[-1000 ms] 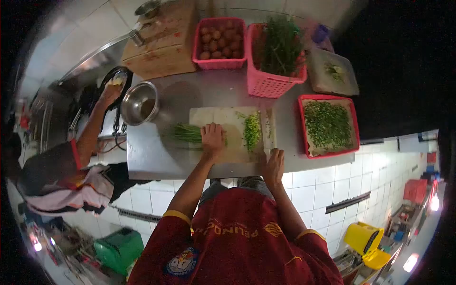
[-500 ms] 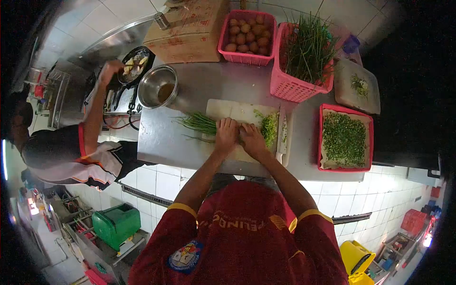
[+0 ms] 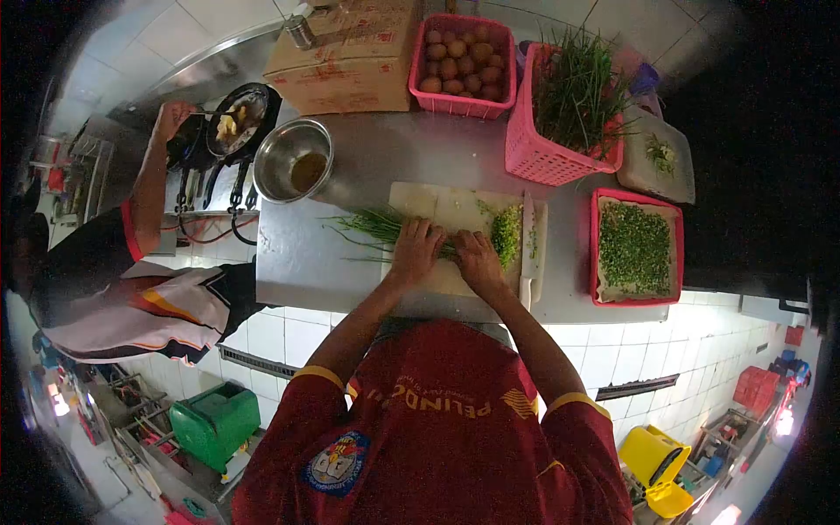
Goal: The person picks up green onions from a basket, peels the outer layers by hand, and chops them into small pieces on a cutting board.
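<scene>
A bunch of long green stalks (image 3: 372, 227) lies across the left part of a pale cutting board (image 3: 455, 206), its thin tips reaching past the board onto the metal table. My left hand (image 3: 418, 249) is closed around the bunch. Right beside it, my right hand (image 3: 475, 260) has its fingers bent round the right end of the same bunch. A pile of chopped green pieces (image 3: 507, 234) sits on the board to the right of my right hand. The knife (image 3: 527, 254) lies on the board's right side, untouched, with its handle toward me and green bits along its blade.
A metal bowl (image 3: 293, 162) holds brown liquid. Behind are a cardboard box (image 3: 350, 74), a basket of eggs (image 3: 464, 66) and a pink basket of greens (image 3: 560, 153). A red tray of chopped greens (image 3: 634, 249) stands right. At left, a co-worker's hand (image 3: 178, 118) stirs a pan.
My hands stay on the bunch, with my right hand's fingers shifted slightly. The co-worker's hand has moved left, away from the pan, which also sits further left.
</scene>
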`<state>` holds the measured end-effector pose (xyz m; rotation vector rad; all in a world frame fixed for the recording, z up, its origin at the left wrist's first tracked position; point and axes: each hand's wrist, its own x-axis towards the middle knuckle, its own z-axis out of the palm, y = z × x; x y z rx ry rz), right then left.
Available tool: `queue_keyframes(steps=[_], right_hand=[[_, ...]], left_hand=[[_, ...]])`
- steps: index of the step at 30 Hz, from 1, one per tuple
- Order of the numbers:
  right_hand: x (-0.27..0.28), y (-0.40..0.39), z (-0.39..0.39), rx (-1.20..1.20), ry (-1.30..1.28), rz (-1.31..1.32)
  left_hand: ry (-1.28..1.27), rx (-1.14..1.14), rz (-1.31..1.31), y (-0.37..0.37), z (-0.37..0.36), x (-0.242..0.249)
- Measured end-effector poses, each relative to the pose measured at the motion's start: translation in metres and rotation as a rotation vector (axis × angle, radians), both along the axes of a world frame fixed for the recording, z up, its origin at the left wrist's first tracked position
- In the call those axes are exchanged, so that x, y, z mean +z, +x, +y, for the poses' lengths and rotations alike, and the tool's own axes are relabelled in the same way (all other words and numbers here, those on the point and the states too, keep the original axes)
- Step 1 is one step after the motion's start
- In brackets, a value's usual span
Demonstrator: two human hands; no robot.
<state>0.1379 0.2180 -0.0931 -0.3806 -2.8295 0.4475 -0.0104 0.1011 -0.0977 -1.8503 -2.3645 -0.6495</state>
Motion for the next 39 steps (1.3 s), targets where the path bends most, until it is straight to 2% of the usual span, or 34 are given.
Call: queue_keyframes(steps=[3, 6, 12, 15, 21, 24, 27, 30, 33, 36, 39], right_hand=[[0.01, -0.002, -0.004, -0.015, 0.048, -0.099], [0.014, -0.006, -0.004, 0.039, 0.143, -0.085], [-0.015, 0.0, 0.001, 0.056, 0.06, 0.115], [-0.015, 0.005, 0.006, 0.025, -0.026, 0.105], [-0.003, 0.019, 0.022, -0.043, 0.085, -0.001], [0.007, 0.02, 0.022, -0.006, 0.095, -0.163], [0.005, 0.023, 0.022, 0.014, 0.203, -0.168], [0.006, 0.023, 0.021, -0.022, 0.236, -0.101], [0.006, 0.027, 0.023, -0.005, 0.181, -0.175], [0.008, 0.027, 0.026, -0.008, 0.108, -0.225], [0.014, 0.028, 0.022, -0.018, 0.23, -0.249]], left_hand=[[-0.088, 0.011, 0.061, 0.005, 0.0, 0.003], [-0.129, 0.02, 0.045, 0.005, 0.005, -0.009], [-0.174, 0.017, -0.038, 0.008, 0.013, -0.005], [-0.206, 0.038, -0.008, 0.016, 0.02, 0.003], [-0.093, 0.021, 0.012, 0.032, 0.046, 0.002], [-0.167, 0.023, 0.135, 0.03, 0.048, -0.008], [-0.057, 0.061, -0.057, 0.029, 0.045, -0.013], [0.126, 0.123, -0.069, 0.037, 0.043, 0.001], [-0.053, 0.163, -0.116, 0.045, 0.046, 0.007], [-0.036, 0.198, -0.043, 0.047, 0.052, -0.001], [-0.144, 0.244, -0.019, 0.048, 0.054, -0.004]])
